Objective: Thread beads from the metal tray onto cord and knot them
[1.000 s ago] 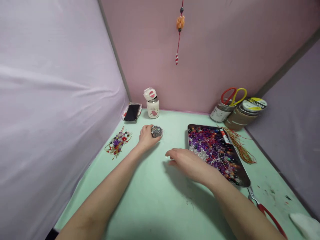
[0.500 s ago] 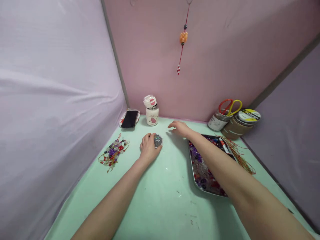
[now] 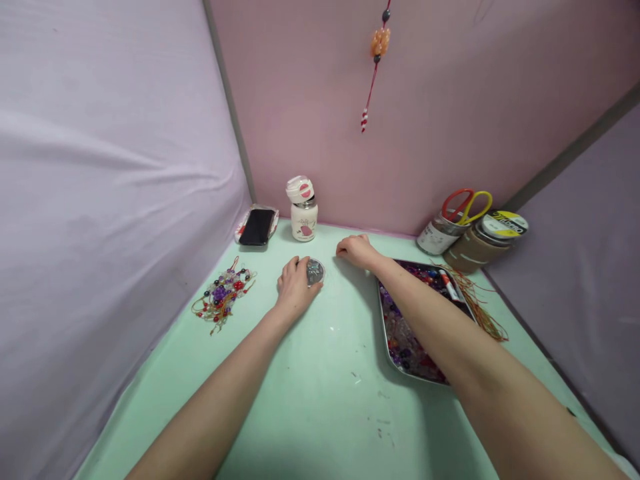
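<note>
My left hand [image 3: 294, 283] is closed around a small round clear case [image 3: 315, 272] with dark grey contents, which lies on the pale green table [image 3: 320, 387]. Its fingertips and thumb grip the near left side of the case. Over the table to the right of the case, my right hand [image 3: 358, 252] has its fingers curled together. What they hold, if anything, is too small to make out. Below the right forearm stands a metal tray [image 3: 387, 340] of purple, red and clear beads, partly hidden by that arm.
Beaded strings [image 3: 223, 293] lie at the left, near a phone [image 3: 257, 227]. A white bottle [image 3: 304, 220] stands at the back. Scissors [image 3: 467, 205] sit in a can [image 3: 436, 239] beside a brown jar [image 3: 470, 250]. Cords [image 3: 480, 310] lie by the tray; a bead pendant [image 3: 380, 43] hangs behind.
The fingers of my right hand have drawn together from a looser, more stretched pose. My left hand stays on the round case. The camera view has shifted slightly.
</note>
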The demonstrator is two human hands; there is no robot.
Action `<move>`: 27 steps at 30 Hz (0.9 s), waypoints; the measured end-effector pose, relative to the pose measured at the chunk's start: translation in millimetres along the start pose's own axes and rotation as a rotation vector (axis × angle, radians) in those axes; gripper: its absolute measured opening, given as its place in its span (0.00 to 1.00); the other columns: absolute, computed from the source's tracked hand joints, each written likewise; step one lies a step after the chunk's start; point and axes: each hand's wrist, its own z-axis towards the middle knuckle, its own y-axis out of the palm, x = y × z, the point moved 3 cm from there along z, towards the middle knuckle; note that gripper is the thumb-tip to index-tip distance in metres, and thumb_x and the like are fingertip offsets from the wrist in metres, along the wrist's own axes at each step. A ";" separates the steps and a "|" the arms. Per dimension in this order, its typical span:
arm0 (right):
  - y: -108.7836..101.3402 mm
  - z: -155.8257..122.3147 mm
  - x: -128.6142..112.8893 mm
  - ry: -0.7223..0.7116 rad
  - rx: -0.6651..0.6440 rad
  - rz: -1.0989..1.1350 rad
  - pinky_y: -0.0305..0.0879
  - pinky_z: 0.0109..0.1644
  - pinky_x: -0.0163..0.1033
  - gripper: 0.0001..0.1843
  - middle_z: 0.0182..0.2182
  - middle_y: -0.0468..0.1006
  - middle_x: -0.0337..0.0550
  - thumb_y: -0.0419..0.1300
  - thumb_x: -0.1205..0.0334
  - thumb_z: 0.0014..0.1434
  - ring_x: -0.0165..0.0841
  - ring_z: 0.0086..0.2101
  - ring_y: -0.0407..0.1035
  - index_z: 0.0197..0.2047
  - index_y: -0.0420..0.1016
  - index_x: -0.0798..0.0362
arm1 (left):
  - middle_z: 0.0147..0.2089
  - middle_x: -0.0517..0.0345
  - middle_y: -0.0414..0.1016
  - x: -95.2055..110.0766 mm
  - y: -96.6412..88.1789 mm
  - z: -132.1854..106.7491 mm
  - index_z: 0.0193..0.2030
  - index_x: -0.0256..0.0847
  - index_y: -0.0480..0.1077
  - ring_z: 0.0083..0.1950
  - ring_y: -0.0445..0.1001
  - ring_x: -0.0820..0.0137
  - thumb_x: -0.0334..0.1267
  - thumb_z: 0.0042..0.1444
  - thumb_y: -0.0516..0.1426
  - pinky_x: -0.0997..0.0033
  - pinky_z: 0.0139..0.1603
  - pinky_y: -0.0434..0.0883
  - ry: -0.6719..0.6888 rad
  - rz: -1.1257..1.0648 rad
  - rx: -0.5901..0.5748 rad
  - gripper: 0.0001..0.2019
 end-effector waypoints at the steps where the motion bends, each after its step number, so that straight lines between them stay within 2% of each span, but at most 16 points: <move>1: -1.0 -2.3 0.2 0.004 0.009 -0.010 0.46 0.46 0.42 0.11 0.37 0.80 0.44 0.53 0.67 0.56 0.35 0.41 0.67 0.31 0.78 0.52 | 0.67 0.44 0.55 -1.1 -1.7 0.8 0.64 0.44 0.55 0.67 0.53 0.54 0.42 0.50 0.59 0.50 0.63 0.56 0.015 -0.001 -0.017 0.34; 5: -9.8 -21.8 7.5 0.067 0.031 -0.058 0.45 0.44 0.41 0.12 0.36 0.80 0.46 0.51 0.69 0.55 0.35 0.39 0.66 0.29 0.76 0.54 | 0.66 0.45 0.58 -7.0 -13.7 14.2 0.65 0.43 0.55 0.67 0.55 0.56 0.38 0.48 0.60 0.53 0.65 0.54 0.164 -0.029 -0.149 0.36; 9: -24.9 -54.1 8.8 0.101 0.029 -0.129 0.44 0.42 0.41 0.12 0.34 0.80 0.46 0.51 0.70 0.54 0.35 0.38 0.65 0.28 0.75 0.54 | 0.66 0.49 0.61 -7.8 -29.6 37.8 0.64 0.44 0.57 0.65 0.60 0.59 0.30 0.42 0.59 0.60 0.64 0.57 0.402 -0.047 -0.402 0.39; 12: -38.3 -80.8 0.4 0.115 0.041 -0.172 0.42 0.41 0.42 0.12 0.33 0.79 0.46 0.51 0.71 0.54 0.35 0.37 0.64 0.27 0.75 0.54 | 0.66 0.48 0.60 -4.3 -47.6 49.8 0.66 0.46 0.55 0.64 0.62 0.57 0.28 0.38 0.58 0.61 0.62 0.59 0.405 -0.039 -0.387 0.43; 14: -46.8 -98.2 -10.0 0.122 0.051 -0.192 0.42 0.40 0.42 0.12 0.32 0.79 0.46 0.51 0.71 0.55 0.35 0.36 0.64 0.27 0.75 0.54 | 0.68 0.49 0.57 2.6 -58.0 48.3 0.66 0.45 0.55 0.66 0.59 0.58 0.29 0.38 0.59 0.64 0.62 0.60 0.450 -0.088 -0.384 0.44; 18: -58.1 -132.1 -40.9 0.131 0.037 -0.210 0.42 0.39 0.42 0.12 0.33 0.79 0.47 0.52 0.71 0.54 0.36 0.37 0.65 0.27 0.75 0.54 | 0.69 0.48 0.55 13.9 -64.3 30.0 0.67 0.40 0.52 0.66 0.59 0.61 0.28 0.40 0.56 0.66 0.62 0.60 0.451 -0.115 -0.372 0.42; 20: -58.4 -148.6 -59.1 0.121 0.025 -0.202 0.42 0.39 0.42 0.12 0.32 0.79 0.47 0.52 0.70 0.55 0.36 0.37 0.65 0.28 0.75 0.54 | 0.65 0.45 0.62 16.0 -62.5 16.0 0.64 0.37 0.58 0.63 0.64 0.60 0.28 0.42 0.56 0.64 0.61 0.61 0.393 -0.107 -0.262 0.37; 23: -49.8 -171.6 -84.4 0.098 0.008 -0.179 0.43 0.39 0.42 0.13 0.32 0.79 0.49 0.51 0.70 0.57 0.36 0.37 0.65 0.28 0.76 0.55 | 0.55 0.47 0.72 14.3 -55.4 -14.5 0.55 0.35 0.66 0.53 0.71 0.62 0.27 0.45 0.53 0.65 0.56 0.65 0.279 -0.139 -0.090 0.26; 24: -44.7 -178.5 -91.6 0.095 0.004 -0.168 0.43 0.39 0.42 0.13 0.32 0.79 0.49 0.50 0.70 0.57 0.36 0.36 0.66 0.28 0.76 0.55 | 0.52 0.48 0.74 11.9 -51.3 -26.7 0.54 0.36 0.67 0.49 0.73 0.63 0.28 0.46 0.52 0.65 0.53 0.67 0.221 -0.161 -0.069 0.24; 27: -26.9 -195.8 -110.6 0.073 0.025 -0.115 0.44 0.40 0.41 0.14 0.33 0.79 0.48 0.50 0.70 0.58 0.35 0.36 0.66 0.28 0.75 0.55 | 0.47 0.51 0.76 4.5 -34.1 -63.4 0.50 0.36 0.70 0.38 0.74 0.68 0.30 0.49 0.52 0.67 0.45 0.70 0.119 -0.255 -0.154 0.20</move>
